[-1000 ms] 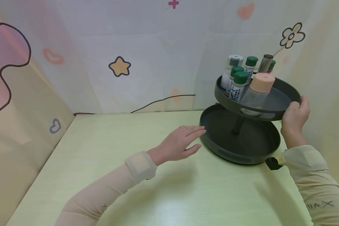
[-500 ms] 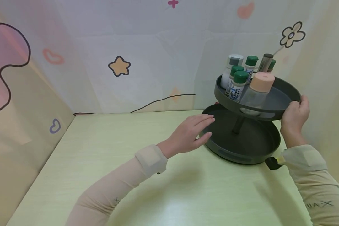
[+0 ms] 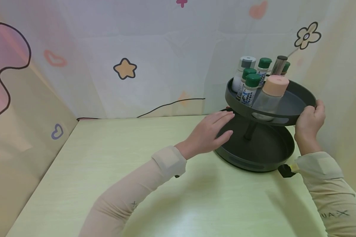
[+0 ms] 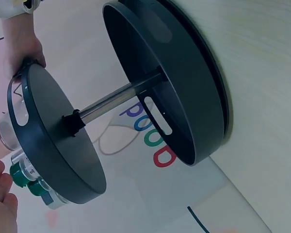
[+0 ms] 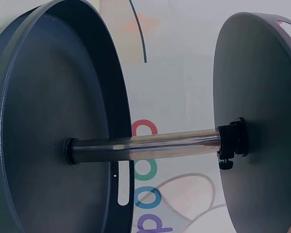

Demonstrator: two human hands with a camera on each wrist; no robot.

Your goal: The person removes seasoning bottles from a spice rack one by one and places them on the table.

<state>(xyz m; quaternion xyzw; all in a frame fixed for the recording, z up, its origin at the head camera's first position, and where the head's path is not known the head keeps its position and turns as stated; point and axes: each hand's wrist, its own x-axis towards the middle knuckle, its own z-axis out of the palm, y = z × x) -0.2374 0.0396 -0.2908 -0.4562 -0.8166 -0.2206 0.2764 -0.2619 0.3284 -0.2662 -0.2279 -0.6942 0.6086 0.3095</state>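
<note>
A dark grey two-tier round rack stands at the right in the head view, its upper tray [image 3: 296, 100] joined to the lower tray [image 3: 267, 151] by a shiny pole [image 5: 169, 145]. My right hand [image 3: 310, 123] grips the upper tray's right rim. Several green-capped bottles [image 3: 248, 94], a pink-capped clear bottle [image 3: 276, 86], a grey-and-white-capped bottle [image 3: 247, 62] and a narrow metallic container [image 3: 279, 65] stand on that tray. My left hand [image 3: 209, 133], fingers extended and holding nothing, overlaps the lower tray's left rim in the head view. A black screw collar [image 5: 228, 138] sits under the upper tray.
The rack stands on a pale wooden table [image 3: 106, 164]. Behind it hangs a printed curtain [image 3: 166, 65], with another curtain side at the right. A small black object [image 3: 287, 171] shows by my right cuff.
My left hand has moved right and up toward the rack, from the lower tray's left edge to just below the upper tray's left side in view. My right hand and the rack stay put.
</note>
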